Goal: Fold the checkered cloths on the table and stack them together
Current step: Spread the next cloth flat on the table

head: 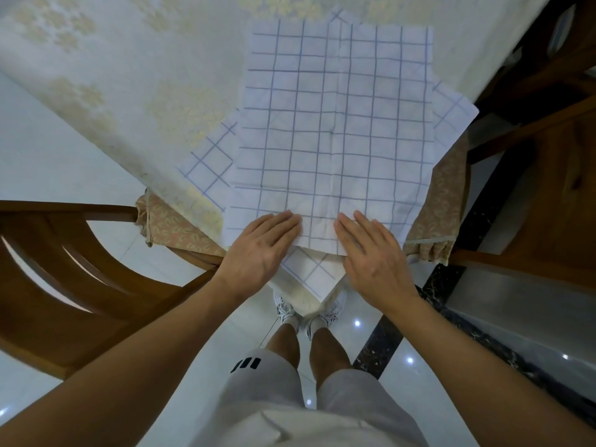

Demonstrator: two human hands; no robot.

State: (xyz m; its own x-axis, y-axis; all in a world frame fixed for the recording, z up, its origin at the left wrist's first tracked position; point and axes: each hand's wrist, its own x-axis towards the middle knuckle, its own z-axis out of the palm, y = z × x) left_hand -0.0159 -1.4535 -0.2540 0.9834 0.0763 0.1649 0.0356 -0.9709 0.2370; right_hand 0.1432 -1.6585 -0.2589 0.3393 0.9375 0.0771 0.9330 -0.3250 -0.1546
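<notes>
A white cloth with a blue checkered grid (335,124) lies spread flat on the table corner, a crease running down its middle. Under it lies a second checkered cloth (209,162), turned at an angle; its corners stick out at the left, at the right and over the near table edge. My left hand (258,250) rests flat with straight fingers on the top cloth's near edge, left of the crease. My right hand (371,253) lies flat on the same edge, right of the crease. Neither hand grips anything.
The table wears a cream floral tablecloth (113,75) that hangs over the near corner. A wooden chair (64,269) stands at the left and another wooden chair (554,188) at the right. My legs and shoes stand on the glossy tiled floor below.
</notes>
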